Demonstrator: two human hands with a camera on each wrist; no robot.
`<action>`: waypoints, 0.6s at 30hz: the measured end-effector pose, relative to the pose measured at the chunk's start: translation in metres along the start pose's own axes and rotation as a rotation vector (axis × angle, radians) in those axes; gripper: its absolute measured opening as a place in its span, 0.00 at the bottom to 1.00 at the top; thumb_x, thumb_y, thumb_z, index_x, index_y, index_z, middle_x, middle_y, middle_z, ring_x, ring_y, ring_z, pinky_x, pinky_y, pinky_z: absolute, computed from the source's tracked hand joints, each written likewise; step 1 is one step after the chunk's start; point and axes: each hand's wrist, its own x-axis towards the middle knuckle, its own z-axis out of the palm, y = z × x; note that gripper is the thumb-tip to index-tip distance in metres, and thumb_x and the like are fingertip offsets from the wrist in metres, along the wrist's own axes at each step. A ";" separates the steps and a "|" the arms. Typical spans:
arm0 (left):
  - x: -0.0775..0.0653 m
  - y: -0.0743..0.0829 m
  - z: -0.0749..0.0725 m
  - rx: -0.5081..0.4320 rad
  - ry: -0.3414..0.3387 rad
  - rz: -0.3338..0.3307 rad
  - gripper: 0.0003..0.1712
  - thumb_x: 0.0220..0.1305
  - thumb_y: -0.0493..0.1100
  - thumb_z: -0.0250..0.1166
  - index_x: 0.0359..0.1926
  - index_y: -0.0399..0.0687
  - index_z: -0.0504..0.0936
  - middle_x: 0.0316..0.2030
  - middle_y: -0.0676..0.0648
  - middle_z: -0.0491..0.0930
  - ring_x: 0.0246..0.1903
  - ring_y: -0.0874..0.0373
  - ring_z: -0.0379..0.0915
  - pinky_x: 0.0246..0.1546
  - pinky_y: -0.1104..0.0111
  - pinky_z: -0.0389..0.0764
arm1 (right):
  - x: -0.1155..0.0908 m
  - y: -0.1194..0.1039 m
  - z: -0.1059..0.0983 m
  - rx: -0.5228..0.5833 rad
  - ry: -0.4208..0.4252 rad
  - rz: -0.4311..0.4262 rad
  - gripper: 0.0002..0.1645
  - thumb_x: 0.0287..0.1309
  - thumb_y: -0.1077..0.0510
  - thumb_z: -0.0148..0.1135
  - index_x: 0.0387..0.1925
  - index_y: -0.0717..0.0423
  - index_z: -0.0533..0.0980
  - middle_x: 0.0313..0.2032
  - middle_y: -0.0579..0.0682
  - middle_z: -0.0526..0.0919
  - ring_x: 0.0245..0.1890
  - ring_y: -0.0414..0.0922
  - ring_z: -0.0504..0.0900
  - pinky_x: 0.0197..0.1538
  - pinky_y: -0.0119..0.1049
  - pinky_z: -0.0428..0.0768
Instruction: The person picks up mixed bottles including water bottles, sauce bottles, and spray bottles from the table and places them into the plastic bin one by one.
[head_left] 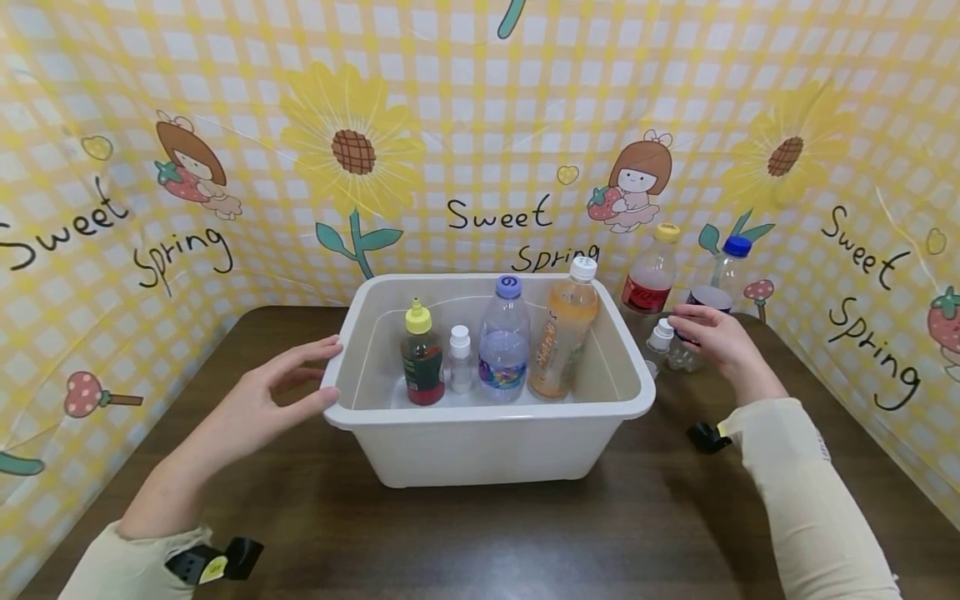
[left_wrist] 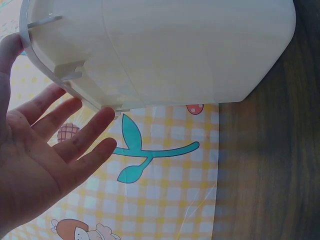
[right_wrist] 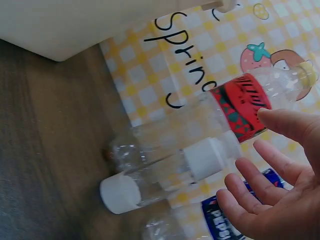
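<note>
A white plastic bin (head_left: pixel 491 446) stands on the table. In it are a squeeze bottle with a yellow pointed cap (head_left: pixel 423 358), a small white-capped bottle (head_left: pixel 461 362), a clear bottle with a purple cap (head_left: pixel 504 342) and an orange-tinted bottle (head_left: pixel 564 333). My left hand (head_left: pixel 262 400) touches the bin's left rim with fingers and thumb spread. To the right of the bin, my right hand (head_left: pixel 716 342) reaches toward a small clear bottle with a white top (right_wrist: pixel 205 159), fingers loosely extended. Its fingertips are close to that top, with nothing gripped in the right wrist view.
Behind the small bottle stand a bottle with a red label and yellow cap (head_left: pixel 651 275) and a Pepsi bottle with a blue cap (head_left: pixel 731 258). The dark wooden table (head_left: pixel 480 542) ends at a yellow checked cloth backdrop (head_left: pixel 465 133). Black wrist devices sit near both sleeves.
</note>
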 end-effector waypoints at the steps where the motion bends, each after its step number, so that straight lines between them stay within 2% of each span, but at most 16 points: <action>1: 0.000 0.000 0.000 -0.003 0.000 0.000 0.27 0.62 0.46 0.62 0.63 0.58 0.69 0.67 0.51 0.64 0.46 0.83 0.67 0.38 0.74 0.77 | 0.000 0.002 0.001 -0.007 0.007 0.007 0.12 0.60 0.52 0.59 0.45 0.45 0.70 0.29 0.23 0.77 0.34 0.23 0.74 0.38 0.19 0.75; 3: 0.000 0.000 0.001 -0.002 0.001 0.005 0.27 0.62 0.46 0.62 0.63 0.58 0.69 0.67 0.50 0.64 0.46 0.83 0.68 0.38 0.74 0.77 | 0.001 0.005 0.003 -0.047 0.021 0.025 0.22 0.60 0.51 0.59 0.54 0.52 0.68 0.30 0.23 0.75 0.34 0.22 0.73 0.41 0.21 0.75; 6: 0.000 0.000 0.001 0.002 0.001 0.005 0.27 0.62 0.46 0.62 0.63 0.57 0.69 0.67 0.50 0.64 0.46 0.83 0.67 0.39 0.74 0.77 | 0.002 0.009 0.006 -0.138 0.049 0.058 0.38 0.61 0.46 0.58 0.65 0.61 0.59 0.35 0.27 0.71 0.36 0.22 0.70 0.53 0.29 0.73; 9: 0.000 0.000 0.000 0.007 0.002 0.002 0.28 0.62 0.46 0.62 0.63 0.57 0.69 0.67 0.51 0.64 0.46 0.83 0.67 0.39 0.74 0.77 | 0.003 0.011 0.009 -0.196 0.062 0.085 0.44 0.60 0.43 0.57 0.68 0.63 0.54 0.41 0.34 0.70 0.37 0.24 0.70 0.59 0.39 0.70; 13: 0.001 0.000 -0.001 0.011 -0.001 -0.002 0.28 0.62 0.46 0.62 0.63 0.57 0.69 0.67 0.49 0.64 0.46 0.84 0.67 0.39 0.74 0.77 | 0.004 0.014 0.011 -0.219 0.075 0.109 0.44 0.59 0.42 0.58 0.68 0.63 0.55 0.41 0.37 0.70 0.36 0.27 0.70 0.50 0.31 0.74; 16: 0.001 0.000 -0.001 0.016 -0.003 -0.004 0.28 0.63 0.47 0.62 0.63 0.57 0.69 0.67 0.48 0.64 0.46 0.84 0.67 0.40 0.74 0.77 | 0.004 0.016 0.012 -0.202 0.073 0.111 0.44 0.59 0.44 0.58 0.67 0.64 0.54 0.34 0.33 0.71 0.34 0.28 0.71 0.41 0.25 0.74; 18: 0.001 0.000 -0.001 0.017 -0.005 -0.005 0.28 0.63 0.47 0.62 0.63 0.57 0.69 0.67 0.48 0.64 0.46 0.84 0.67 0.40 0.74 0.77 | 0.004 0.017 0.013 -0.193 0.071 0.110 0.44 0.59 0.45 0.58 0.67 0.65 0.54 0.31 0.29 0.70 0.32 0.28 0.71 0.38 0.25 0.74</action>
